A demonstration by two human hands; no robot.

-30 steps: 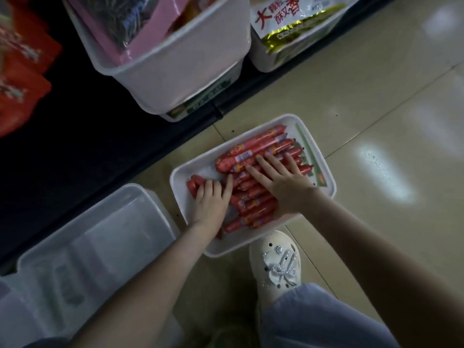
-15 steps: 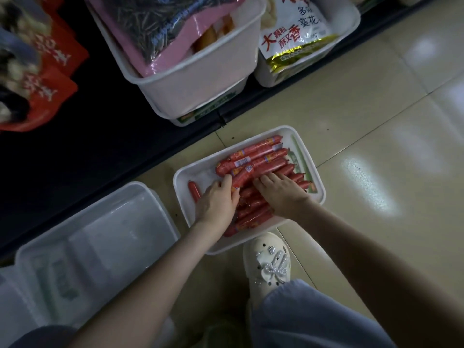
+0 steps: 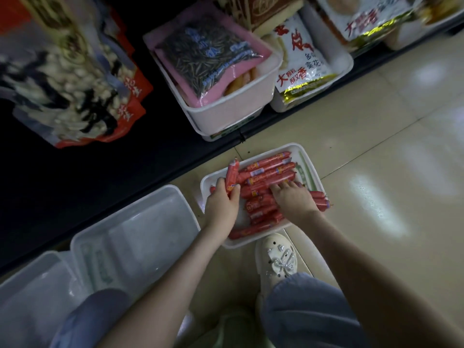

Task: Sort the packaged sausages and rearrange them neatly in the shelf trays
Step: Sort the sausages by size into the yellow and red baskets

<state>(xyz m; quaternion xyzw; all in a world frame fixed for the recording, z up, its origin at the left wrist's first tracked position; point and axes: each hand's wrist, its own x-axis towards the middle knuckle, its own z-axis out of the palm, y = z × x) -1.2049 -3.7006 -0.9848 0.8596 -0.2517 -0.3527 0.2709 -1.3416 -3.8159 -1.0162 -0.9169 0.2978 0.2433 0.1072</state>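
A white tray (image 3: 311, 162) lies on the floor tiles, filled with several red packaged sausages (image 3: 268, 173). My left hand (image 3: 222, 203) grips one red sausage (image 3: 232, 175) and holds it upright over the tray's left side. My right hand (image 3: 292, 200) is down on the pile in the middle of the tray, its fingers curled in among the sausages. A few sausages stick out from under it to the right (image 3: 320, 199).
Two clear empty bins (image 3: 130, 237) stand on the floor at the left. The dark bottom shelf (image 3: 140, 159) runs above, carrying white bins of snack bags (image 3: 226, 109). My white shoe (image 3: 276, 259) sits just below the tray. Bare tiles lie to the right.
My left hand has lifted one sausage upright out of the pile. My right hand has stayed on the pile, fingers curled in. The view has tilted up toward the shelf.
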